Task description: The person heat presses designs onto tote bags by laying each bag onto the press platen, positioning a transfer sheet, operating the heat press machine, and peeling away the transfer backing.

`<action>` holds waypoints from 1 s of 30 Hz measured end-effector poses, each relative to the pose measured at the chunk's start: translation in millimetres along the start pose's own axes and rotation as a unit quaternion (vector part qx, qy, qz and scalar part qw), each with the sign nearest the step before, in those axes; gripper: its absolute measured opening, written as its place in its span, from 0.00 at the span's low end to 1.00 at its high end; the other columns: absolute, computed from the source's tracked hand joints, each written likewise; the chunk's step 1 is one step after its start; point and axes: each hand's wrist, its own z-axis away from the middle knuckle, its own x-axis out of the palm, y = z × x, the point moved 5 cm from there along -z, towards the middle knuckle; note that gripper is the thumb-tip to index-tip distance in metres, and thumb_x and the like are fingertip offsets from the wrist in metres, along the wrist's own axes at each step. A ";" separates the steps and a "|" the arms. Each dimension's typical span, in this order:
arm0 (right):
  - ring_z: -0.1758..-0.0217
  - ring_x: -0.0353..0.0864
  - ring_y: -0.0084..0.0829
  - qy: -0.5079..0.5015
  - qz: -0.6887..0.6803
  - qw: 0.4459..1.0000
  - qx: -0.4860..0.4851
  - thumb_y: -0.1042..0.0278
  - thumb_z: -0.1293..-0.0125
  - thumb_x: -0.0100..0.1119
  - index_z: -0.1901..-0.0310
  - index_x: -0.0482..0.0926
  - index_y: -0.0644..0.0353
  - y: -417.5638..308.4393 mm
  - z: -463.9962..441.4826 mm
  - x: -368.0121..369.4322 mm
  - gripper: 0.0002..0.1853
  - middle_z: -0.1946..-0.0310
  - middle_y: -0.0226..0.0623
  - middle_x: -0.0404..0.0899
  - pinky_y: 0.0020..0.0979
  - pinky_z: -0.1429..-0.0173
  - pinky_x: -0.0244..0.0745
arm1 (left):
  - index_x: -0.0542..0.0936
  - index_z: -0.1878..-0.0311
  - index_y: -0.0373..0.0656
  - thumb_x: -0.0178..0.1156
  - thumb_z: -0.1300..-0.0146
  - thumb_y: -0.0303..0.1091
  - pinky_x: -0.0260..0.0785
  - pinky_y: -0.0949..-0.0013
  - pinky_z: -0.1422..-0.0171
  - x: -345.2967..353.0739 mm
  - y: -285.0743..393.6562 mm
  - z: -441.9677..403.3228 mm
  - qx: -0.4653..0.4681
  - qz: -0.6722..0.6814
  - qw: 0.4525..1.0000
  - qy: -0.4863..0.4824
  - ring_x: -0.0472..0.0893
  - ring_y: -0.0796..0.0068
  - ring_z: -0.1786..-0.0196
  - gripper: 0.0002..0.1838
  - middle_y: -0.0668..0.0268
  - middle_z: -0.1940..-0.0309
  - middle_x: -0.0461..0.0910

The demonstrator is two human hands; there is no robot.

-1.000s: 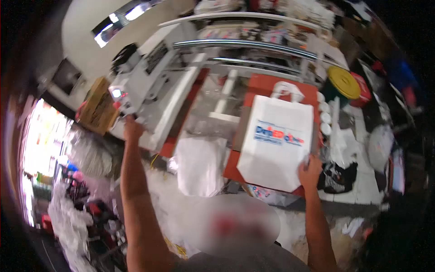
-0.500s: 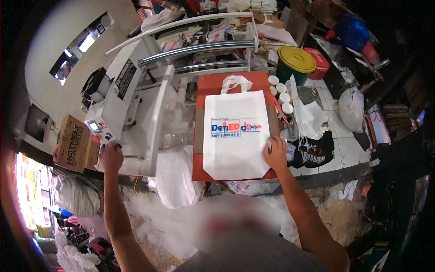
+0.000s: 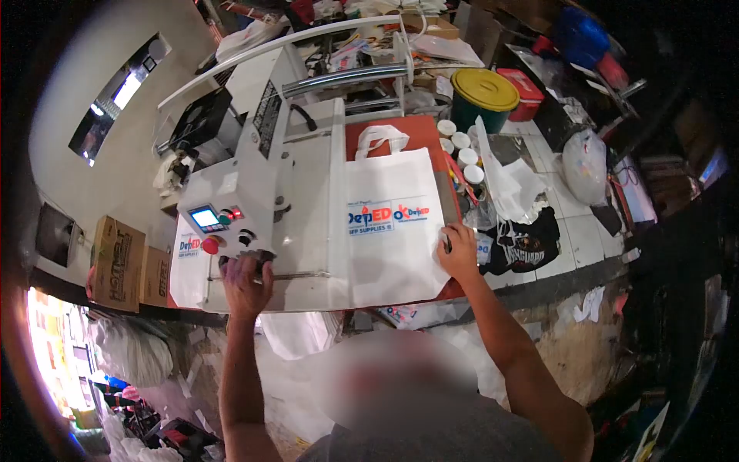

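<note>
My left hand [image 3: 248,286] is wrapped round a black handle [image 3: 265,257] on the front of a white heat press head [image 3: 308,215]. The head covers the left edge of a white tote bag [image 3: 389,266] with blue and red print, lying flat on a reddish-brown platen [image 3: 422,132]. At the bag's right edge is my right hand [image 3: 460,250], fingers curled together; a small dark spot shows between them, too small to identify. Left of the head, part of a second printed bag [image 3: 185,266] shows on another platen.
A control panel with a lit screen [image 3: 206,219] and a red button [image 3: 211,245] is on the press. Cardboard boxes [image 3: 117,262] stand at left. White-lidded jars [image 3: 467,158], a green bucket with yellow lid [image 3: 485,90] and a black printed cloth [image 3: 525,242] lie to the right.
My left hand and the press head have moved right, over the bag's left edge. The second printed bag has come into sight at left. My right hand stays by the bag's edge.
</note>
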 end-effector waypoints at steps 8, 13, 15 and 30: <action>0.40 0.72 0.49 -0.041 -0.201 0.976 -0.078 0.71 0.43 0.64 0.50 0.77 0.61 -141.6 -45.7 -57.4 0.18 0.47 0.47 0.75 0.47 0.37 0.68 | 0.77 0.49 0.41 0.65 0.43 0.33 0.64 0.52 0.38 2.1 70.0 -5.1 0.030 0.124 0.992 -0.004 0.76 0.51 0.45 0.18 0.55 0.50 0.78; 0.41 0.73 0.45 -0.109 -0.262 0.937 -0.203 0.67 0.41 0.65 0.47 0.77 0.60 -253.5 -43.0 -44.9 0.20 0.48 0.46 0.75 0.47 0.35 0.64 | 0.77 0.50 0.37 0.56 0.43 0.21 0.67 0.53 0.39 -15.5 59.4 43.8 -0.084 0.189 0.976 0.064 0.75 0.48 0.45 0.16 0.50 0.52 0.77; 0.43 0.74 0.43 -0.119 -0.212 0.944 -0.225 0.65 0.42 0.66 0.49 0.78 0.59 -267.6 -41.3 -35.8 0.19 0.50 0.43 0.77 0.48 0.36 0.64 | 0.78 0.55 0.35 0.54 0.42 0.21 0.68 0.53 0.41 -25.0 48.1 76.4 -0.133 0.209 0.966 0.075 0.76 0.50 0.48 0.11 0.52 0.55 0.77; 0.43 0.71 0.53 0.014 0.118 0.993 -0.022 0.56 0.41 0.70 0.55 0.76 0.60 -256.6 -20.1 -35.7 0.20 0.53 0.47 0.77 0.54 0.34 0.60 | 0.80 0.62 0.39 0.58 0.39 0.23 0.77 0.61 0.62 98.3 -193.3 387.6 -0.326 0.282 0.886 -0.171 0.82 0.61 0.65 0.04 0.55 0.63 0.80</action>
